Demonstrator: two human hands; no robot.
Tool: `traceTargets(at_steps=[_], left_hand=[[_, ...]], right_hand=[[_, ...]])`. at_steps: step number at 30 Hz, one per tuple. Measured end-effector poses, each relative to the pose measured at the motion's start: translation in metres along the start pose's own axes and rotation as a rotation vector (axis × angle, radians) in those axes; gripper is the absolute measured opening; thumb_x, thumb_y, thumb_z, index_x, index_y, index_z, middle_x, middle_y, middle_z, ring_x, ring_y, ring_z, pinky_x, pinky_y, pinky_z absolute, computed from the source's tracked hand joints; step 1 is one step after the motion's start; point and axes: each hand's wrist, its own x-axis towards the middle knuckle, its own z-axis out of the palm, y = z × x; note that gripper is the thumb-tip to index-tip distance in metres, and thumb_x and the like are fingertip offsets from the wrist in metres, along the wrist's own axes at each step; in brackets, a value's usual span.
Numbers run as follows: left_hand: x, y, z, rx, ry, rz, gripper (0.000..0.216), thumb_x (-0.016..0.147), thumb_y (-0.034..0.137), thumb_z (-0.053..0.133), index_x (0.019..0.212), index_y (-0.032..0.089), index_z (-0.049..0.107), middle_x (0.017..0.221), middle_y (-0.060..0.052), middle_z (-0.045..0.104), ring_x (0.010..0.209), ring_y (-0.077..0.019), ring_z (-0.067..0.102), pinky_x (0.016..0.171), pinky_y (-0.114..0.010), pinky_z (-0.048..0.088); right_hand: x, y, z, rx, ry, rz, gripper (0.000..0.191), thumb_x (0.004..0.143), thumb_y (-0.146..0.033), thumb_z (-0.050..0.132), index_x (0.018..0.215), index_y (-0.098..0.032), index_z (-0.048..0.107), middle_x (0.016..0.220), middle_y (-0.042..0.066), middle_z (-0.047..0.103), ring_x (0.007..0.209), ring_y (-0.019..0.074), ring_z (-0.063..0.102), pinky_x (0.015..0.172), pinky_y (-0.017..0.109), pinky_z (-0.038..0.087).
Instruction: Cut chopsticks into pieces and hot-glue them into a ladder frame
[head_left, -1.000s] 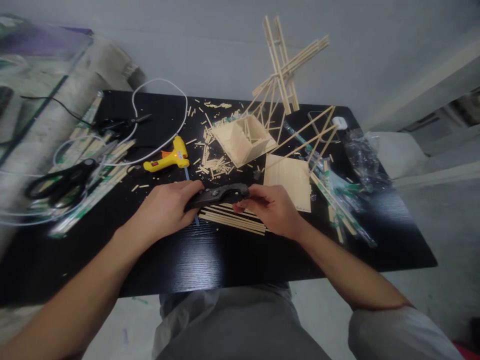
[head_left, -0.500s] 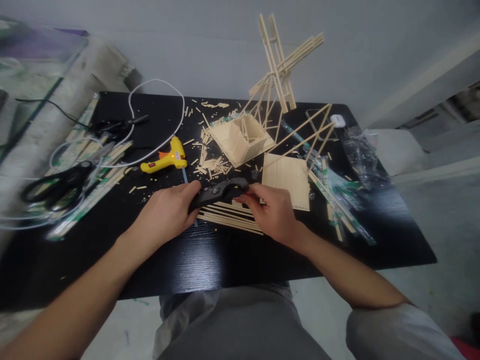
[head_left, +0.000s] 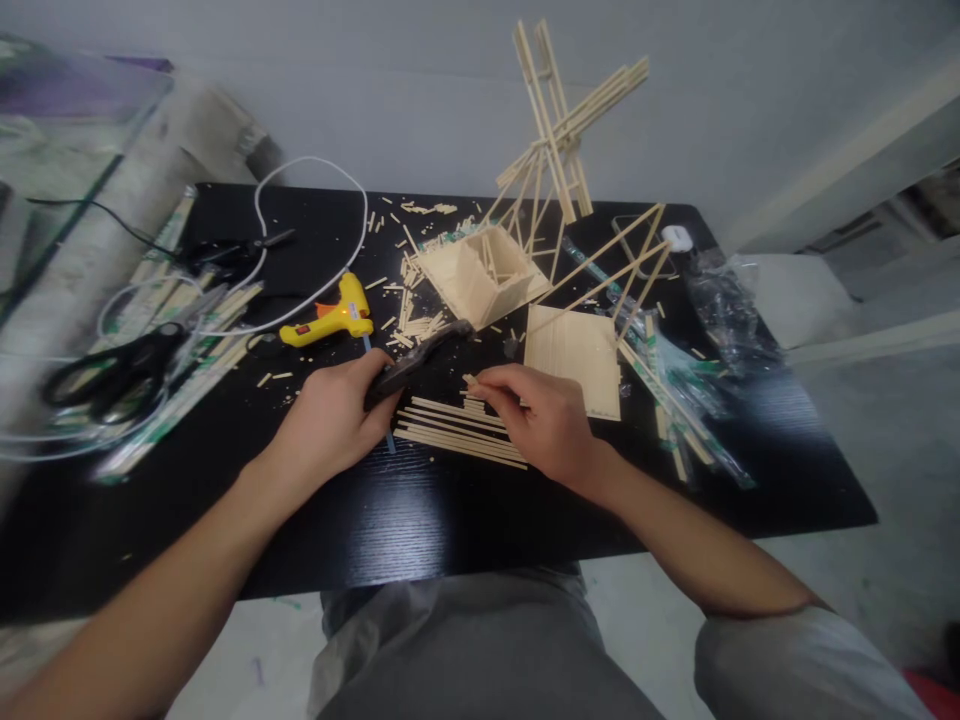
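"Head view, centre of the frame: what has the left hand [head_left: 334, 412] got?"

"A black plier-like tool [head_left: 420, 358], fingers wrapped round its handle, far end slanting up and right. Whether its jaws are parted, I can't tell."

"And the right hand [head_left: 551, 415]?"

"Thumb and forefinger pinched together on a short wooden stick piece [head_left: 470, 380], mid-frame, near a row of thin sticks [head_left: 457, 442]."

"Anything else close?"

"A yellow glue gun [head_left: 343, 318], left of centre, apart from the tool."
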Motion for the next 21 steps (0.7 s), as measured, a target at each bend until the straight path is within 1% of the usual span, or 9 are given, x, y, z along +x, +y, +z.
traceTargets(at_steps=[4,6,7,9,11,13,16,19,21], left_hand=[[-0.001,0.003,0.001,-0.080,0.016,-0.004,0.015,0.094,0.032,0.055,0.086,0.020,0.058,0.071,0.000,0.065,0.059,-0.0160,0.057,0.060,-0.028,0.039],[-0.002,0.006,0.002,-0.134,0.023,-0.002,0.017,0.095,0.032,0.056,0.084,0.020,0.060,0.068,0.002,0.063,0.058,-0.0144,0.055,0.060,-0.027,0.039],[-0.003,0.007,0.002,-0.172,0.030,-0.009,0.019,0.095,0.033,0.057,0.082,0.020,0.061,0.066,0.002,0.061,0.058,-0.0137,0.054,0.060,-0.027,0.039],[-0.004,0.009,0.005,-0.290,0.047,-0.034,0.025,0.096,0.039,0.061,0.080,0.019,0.063,0.065,0.003,0.062,0.059,-0.0133,0.055,0.060,-0.026,0.041],[-0.006,0.012,0.008,-0.474,0.036,-0.063,0.029,0.094,0.045,0.065,0.082,0.018,0.069,0.072,0.001,0.068,0.066,-0.0145,0.060,0.063,-0.026,0.045],[-0.007,0.015,0.010,-0.673,-0.003,-0.090,0.030,0.093,0.047,0.069,0.088,0.018,0.075,0.081,-0.001,0.074,0.072,-0.0162,0.065,0.066,-0.027,0.050],[-0.009,0.020,0.012,-0.837,-0.041,-0.113,0.027,0.091,0.044,0.073,0.091,0.018,0.079,0.078,-0.002,0.074,0.067,-0.0153,0.065,0.062,-0.027,0.051],[-0.010,0.023,0.012,-0.871,-0.039,-0.122,0.021,0.087,0.039,0.077,0.089,0.018,0.080,0.075,-0.001,0.074,0.064,-0.0143,0.065,0.063,-0.026,0.052],[-0.010,0.024,0.014,-0.876,-0.028,-0.141,0.018,0.083,0.037,0.081,0.088,0.019,0.081,0.076,-0.001,0.075,0.067,-0.0149,0.067,0.065,-0.026,0.054]], right_hand=[[0.000,0.001,0.001,0.077,-0.027,0.059,0.013,0.103,-0.028,0.065,0.096,-0.022,0.075,0.097,0.004,0.082,0.088,0.0192,0.077,0.085,0.032,0.060],[0.001,0.000,0.002,0.186,-0.060,0.134,0.013,0.101,-0.029,0.068,0.094,-0.022,0.076,0.095,0.005,0.082,0.088,0.0190,0.077,0.083,0.032,0.060],[0.002,0.000,0.002,0.278,-0.095,0.193,0.014,0.100,-0.031,0.069,0.094,-0.021,0.076,0.092,0.005,0.082,0.086,0.0185,0.077,0.082,0.032,0.061],[0.004,-0.002,0.002,0.517,-0.211,0.336,0.021,0.098,-0.038,0.072,0.091,-0.018,0.076,0.087,0.004,0.081,0.081,0.0174,0.077,0.078,0.031,0.062],[0.006,-0.004,0.003,0.753,-0.338,0.464,0.030,0.094,-0.046,0.077,0.088,-0.017,0.076,0.082,0.004,0.080,0.077,0.0164,0.077,0.076,0.031,0.065],[0.006,-0.004,0.005,0.895,-0.411,0.538,0.034,0.089,-0.049,0.081,0.085,-0.016,0.076,0.080,0.004,0.079,0.075,0.0157,0.077,0.076,0.032,0.066],[0.005,-0.004,0.009,0.946,-0.433,0.585,0.033,0.087,-0.048,0.083,0.085,-0.016,0.077,0.081,0.004,0.080,0.075,0.0148,0.077,0.076,0.031,0.066],[0.001,-0.004,0.012,0.904,-0.419,0.575,0.030,0.089,-0.045,0.082,0.089,-0.016,0.077,0.083,0.005,0.080,0.077,0.0147,0.077,0.078,0.030,0.065],[-0.002,-0.004,0.013,0.819,-0.388,0.537,0.028,0.091,-0.044,0.080,0.092,-0.016,0.077,0.084,0.004,0.080,0.078,0.0151,0.076,0.077,0.030,0.063]])
